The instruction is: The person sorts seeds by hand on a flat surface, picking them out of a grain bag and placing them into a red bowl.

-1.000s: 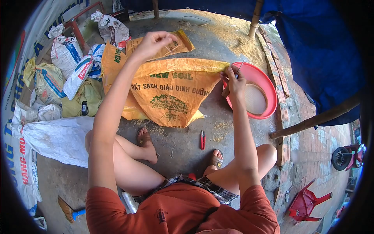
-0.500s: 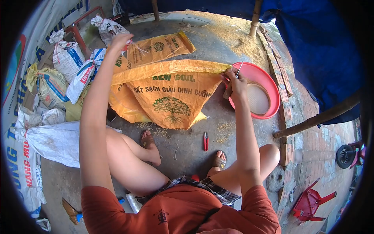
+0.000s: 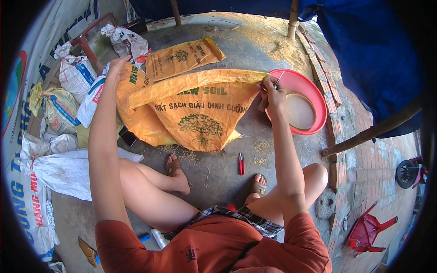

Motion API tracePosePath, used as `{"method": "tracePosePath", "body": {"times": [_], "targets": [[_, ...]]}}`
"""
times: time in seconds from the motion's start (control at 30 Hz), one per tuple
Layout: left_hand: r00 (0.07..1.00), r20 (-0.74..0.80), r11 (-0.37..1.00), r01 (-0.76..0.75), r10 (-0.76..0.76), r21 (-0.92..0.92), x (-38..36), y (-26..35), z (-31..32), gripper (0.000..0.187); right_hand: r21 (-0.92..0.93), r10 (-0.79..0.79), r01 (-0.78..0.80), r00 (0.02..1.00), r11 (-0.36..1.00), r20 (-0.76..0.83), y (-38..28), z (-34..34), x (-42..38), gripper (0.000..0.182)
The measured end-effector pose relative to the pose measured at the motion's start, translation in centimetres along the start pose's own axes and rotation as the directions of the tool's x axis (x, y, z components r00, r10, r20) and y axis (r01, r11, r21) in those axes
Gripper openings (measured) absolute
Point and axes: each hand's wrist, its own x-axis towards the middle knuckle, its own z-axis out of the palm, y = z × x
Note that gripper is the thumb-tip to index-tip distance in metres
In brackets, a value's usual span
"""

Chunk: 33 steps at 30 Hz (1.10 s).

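Observation:
An orange printed soil sack (image 3: 200, 109) spreads out before my knees, its long folded top edge running up to the right. My right hand (image 3: 276, 96) grips the yellowish corner of that edge. In the same fist is a thin pointed metal tool (image 3: 279, 78), with what looks like a wooden handle below the fingers. My left hand (image 3: 118, 67) is closed at the sack's upper left side; what its fingers hold is hidden. Behind lies a second orange sack (image 3: 184, 58), flat on the ground. Red thread snips (image 3: 241, 164) rest on the floor between my feet.
A pink basin (image 3: 321, 107) with a round sieve (image 3: 300, 111) stands right of the sack. Tied white bags (image 3: 77, 75) crowd the left. A bamboo pole (image 3: 373, 132) slants in at right, near a red stool (image 3: 366, 232). Husks (image 3: 282, 52) are scattered at the back.
My left hand has moved left and slightly down, from above the rear sack to the front sack's left side. My right hand keeps its grip and has barely moved.

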Motion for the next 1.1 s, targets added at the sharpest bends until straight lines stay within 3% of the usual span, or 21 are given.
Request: {"method": "tracePosePath", "body": {"times": [0.13, 0.17, 0.2, 0.27, 0.33, 0.4, 0.43, 0.5, 0.53, 0.6, 0.63, 0.7, 0.73, 0.77, 0.83, 0.93, 0.97, 1.07, 1.1], "targets": [[1.0, -0.001, 0.997, -0.02, 0.02, 0.075, 2.3, -0.6, 0.9, 0.077, 0.014, 0.004, -0.004, 1.0, 1.0, 0.002, 0.3, -0.3, 0.2, 0.013], [0.937, -0.07, 0.899, -0.303, 0.341, 0.315, 3.0, -0.6, 1.9, 0.075, 0.017, -0.003, 0.003, 1.0, 1.0, -0.002, 0.4, -0.2, 0.1, 0.013], [0.774, -0.055, 0.669, -0.506, 0.631, 0.545, 1.9, 0.1, 2.6, 0.073, 0.019, -0.011, 0.012, 1.0, 1.0, -0.006, 0.4, 0.0, 0.1, 0.013], [0.804, 0.172, 0.756, -0.594, 0.569, 0.276, -2.7, 2.9, 4.9, 0.063, 0.02, -0.019, 0.019, 1.0, 1.0, 0.008, 0.5, 0.1, 0.1, 0.014], [0.648, 0.526, 0.771, -0.636, 0.551, -0.024, -7.4, 4.7, 7.5, 0.052, 0.022, -0.029, 0.028, 0.999, 0.999, 0.017, 0.5, 0.2, 0.0, 0.014], [0.426, 0.69, 0.644, -0.761, 0.585, -0.076, -12.3, 5.8, 9.5, 0.048, -0.017, -0.043, 0.043, 0.999, 0.999, 0.018, 0.4, 0.5, -0.2, 0.018], [0.428, 0.69, 0.646, -0.759, 0.583, -0.075, -14.0, 5.7, 10.3, 0.048, -0.019, -0.041, 0.041, 0.999, 0.999, 0.018, 0.1, 0.9, -0.6, 0.018], [0.346, 0.669, 0.37, -0.922, 0.658, 0.113, -16.2, 5.3, 11.4, 0.046, -0.068, -0.089, 0.087, 0.995, 0.994, -0.039, -0.8, 1.7, -1.6, 0.024], [0.345, 0.668, 0.371, -0.922, 0.659, 0.111, -16.1, 5.0, 11.7, 0.046, -0.072, -0.091, 0.088, 0.995, 0.994, -0.039, -1.0, 1.8, -1.8, 0.024], [0.358, 0.674, 0.383, -0.916, 0.647, 0.119, -15.7, 4.1, 12.5, 0.042, -0.24, -0.368, 0.339, 0.926, 0.909, -0.083, -1.5, 2.1, -2.2, 0.028], [0.359, 0.672, 0.383, -0.916, 0.648, 0.119, -15.3, 3.7, 12.7, 0.042, -0.24, -0.368, 0.34, 0.926, 0.909, -0.082, -1.8, 2.4, -2.6, 0.028], [0.34, 0.744, 0.552, -0.832, 0.575, -0.047, -14.9, 3.5, 12.8, 0.037, -0.219, -0.364, 0.347, 0.93, 0.912, -0.044, -2.9, 3.4, -3.9, 0.029], [0.34, 0.744, 0.553, -0.832, 0.575, -0.048, -14.8, 3.5, 12.8, 0.037, -0.269, -0.393, 0.386, 0.919, 0.882, 0.03, -3.3, 4.1, -4.6, 0.029], [0.37, 0.744, 0.555, -0.832, 0.556, -0.002, -15.2, 3.7, 12.5, 0.033, -0.205, -0.237, 0.249, 0.968, 0.947, 0.079, -3.7, 4.6, -5.6, 0.026], [0.404, 0.742, 0.561, -0.826, 0.535, 0.046, -15.5, 3.9, 12.3, 0.03, -0.412, -0.119, 0.218, 0.961, 0.885, 0.251, -3.0, 5.6, -6.3, 0.025], [0.404, 0.701, 0.519, -0.853, 0.588, 0.056, -15.8, 4.2, 12.3, 0.025, -0.472, 0.049, 0.193, 0.89, 0.861, 0.453, -0.7, 6.8, -7.7, 0.036], [0.388, 0.702, 0.494, -0.867, 0.597, 0.06, -15.9, 4.3, 12.2, 0.024, -0.464, 0.184, 0.086, 0.843, 0.882, 0.506, -1.3, 7.0, -8.3, 0.033], [0.37, 0.714, 0.487, -0.872, 0.594, 0.047, -15.8, 4.3, 12.2, 0.023, -0.436, 0.237, 0.035, 0.798, 0.899, 0.554, 0.1, 7.5, -8.6, 0.038], [0.363, 0.724, 0.502, -0.865, 0.586, 0.028, -15.7, 4.4, 12.2, 0.023, -0.409, 0.296, -0.062, 0.788, 0.911, 0.54, -0.6, 8.0, -9.0, 0.039]]}}
